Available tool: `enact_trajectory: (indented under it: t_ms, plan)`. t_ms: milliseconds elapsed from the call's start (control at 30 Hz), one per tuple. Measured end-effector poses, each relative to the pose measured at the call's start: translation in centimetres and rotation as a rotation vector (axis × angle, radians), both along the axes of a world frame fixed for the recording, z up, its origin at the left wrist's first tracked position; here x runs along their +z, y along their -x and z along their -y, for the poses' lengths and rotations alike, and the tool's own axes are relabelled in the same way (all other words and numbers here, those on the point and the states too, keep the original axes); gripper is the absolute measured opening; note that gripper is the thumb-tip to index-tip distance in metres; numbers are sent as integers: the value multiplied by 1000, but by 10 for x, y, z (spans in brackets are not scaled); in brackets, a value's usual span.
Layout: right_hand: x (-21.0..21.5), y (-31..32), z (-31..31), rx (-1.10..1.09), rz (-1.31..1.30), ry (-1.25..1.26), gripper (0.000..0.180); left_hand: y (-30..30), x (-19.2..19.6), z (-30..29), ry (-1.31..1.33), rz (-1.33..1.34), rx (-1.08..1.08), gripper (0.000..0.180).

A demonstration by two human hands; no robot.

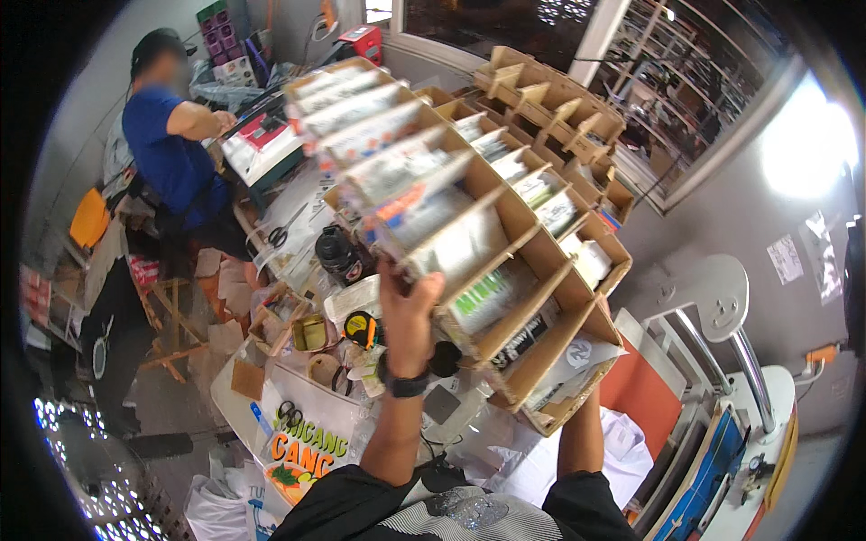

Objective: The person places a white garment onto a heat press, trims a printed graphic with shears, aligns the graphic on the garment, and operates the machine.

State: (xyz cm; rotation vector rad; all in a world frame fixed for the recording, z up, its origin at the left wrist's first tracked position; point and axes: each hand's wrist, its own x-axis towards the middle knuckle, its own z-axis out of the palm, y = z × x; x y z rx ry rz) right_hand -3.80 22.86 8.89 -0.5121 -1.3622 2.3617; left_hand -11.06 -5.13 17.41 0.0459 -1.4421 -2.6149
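A large brown cardboard organizer (532, 243) with rows of divided compartments is held tilted in front of me. White and printed packets or sheets (474, 234) fill many of its compartments. My left hand (410, 302) grips its left edge, thumb showing and the other fingers mostly hidden; a black watch (408, 385) is on that wrist. From below, my right forearm (580, 433) reaches up behind the organizer's lower right side. That hand supports it there, its fingers almost wholly hidden by the cardboard.
Under the organizer, a cluttered table holds a black bottle (340, 255), a yellow-black tape measure (361, 329) and scissors (289, 414). A second cardboard organizer (550, 104) stands by the window. At right is a white press-like machine (749, 379). A person in blue (171, 135) works at far left.
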Motion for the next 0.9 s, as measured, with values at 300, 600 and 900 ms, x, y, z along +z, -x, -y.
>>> enact_trajectory:
  t_ms: [300, 600, 900]
  plan:
    - [-55, 3, 75, -212, -26, 243, 13, -13, 37, 85, 9, -33, 239, 35]
    - [-35, 14, 136, -259, -31, 340, 51, -19, 26, 158, 212, -42, 536, 52]
    - [-22, 31, 148, -354, 141, 62, 50, -25, 40, 161, 156, -18, 454, 46]
